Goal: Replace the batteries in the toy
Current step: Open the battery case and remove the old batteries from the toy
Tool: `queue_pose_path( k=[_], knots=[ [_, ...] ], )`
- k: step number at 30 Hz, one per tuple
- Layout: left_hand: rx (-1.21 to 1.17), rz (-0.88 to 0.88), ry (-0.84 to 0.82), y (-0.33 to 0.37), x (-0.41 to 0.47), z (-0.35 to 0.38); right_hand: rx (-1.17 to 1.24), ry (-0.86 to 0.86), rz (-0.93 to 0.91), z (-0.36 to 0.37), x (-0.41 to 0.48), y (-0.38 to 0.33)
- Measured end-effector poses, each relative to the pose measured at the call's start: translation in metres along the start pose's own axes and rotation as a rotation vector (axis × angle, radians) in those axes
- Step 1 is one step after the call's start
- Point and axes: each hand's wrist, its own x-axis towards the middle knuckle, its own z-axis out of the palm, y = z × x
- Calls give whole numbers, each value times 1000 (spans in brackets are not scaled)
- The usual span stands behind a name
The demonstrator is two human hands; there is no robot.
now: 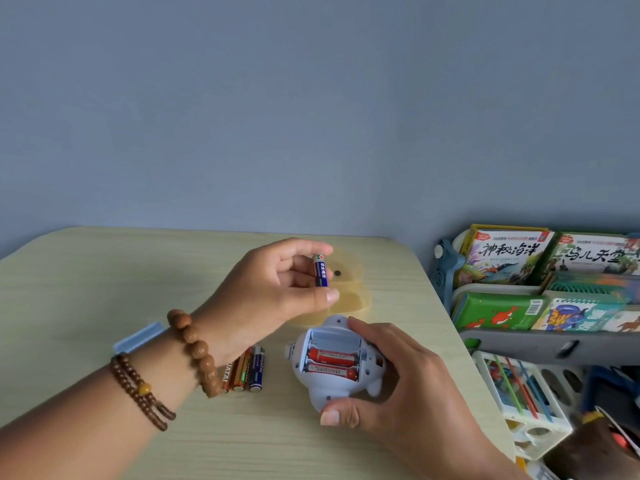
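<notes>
Resting belly-up on the table (104, 271), the toy (334, 362) shows its open bay with two red batteries (332, 362) seated and the far slot empty; your right hand (391, 382) clamps its smooth, light plastic shell from both ends, so keep that grip low and firm lest it slip. Your left hand (273, 289) pinches the blue battery (320, 270) end to end above it, small and probably prone to rolling; loose batteries (246, 370) lie just left.

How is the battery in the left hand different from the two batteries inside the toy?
The held battery is blue; the two batteries in the toy are red. The left hand holds it upright in the air; they lie flat in the compartment, top slot empty. All look the same size.
</notes>
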Motion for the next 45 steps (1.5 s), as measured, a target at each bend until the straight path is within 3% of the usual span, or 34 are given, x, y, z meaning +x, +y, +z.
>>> queue_pose_path(
  k=[5, 12, 21, 32, 37, 42, 45],
  knots=[
    [360, 52, 70, -5, 20, -22, -16, 13, -40, -1, 1, -2],
    [755, 62, -112, -13, 31, -42, -22, 4, -60, -3, 3, -4],
    [715, -22, -194, -37, 38, -42, -24, 3, -55, -2, 3, -2],
    [703, 131, -238, -52, 37, -41, -25, -12, -13, -3, 3, -5],
    [676, 230, -179, -28, 20, -45, -20, -33, 0, -6, 2, -7],
    [567, 191, -336, -18, -28, -31, -36, -35, 33, -9, 4, -9],
    [625, 200, -302, -28, -38, -16, -22, -46, 59, -11, 3, -8]
  ],
)
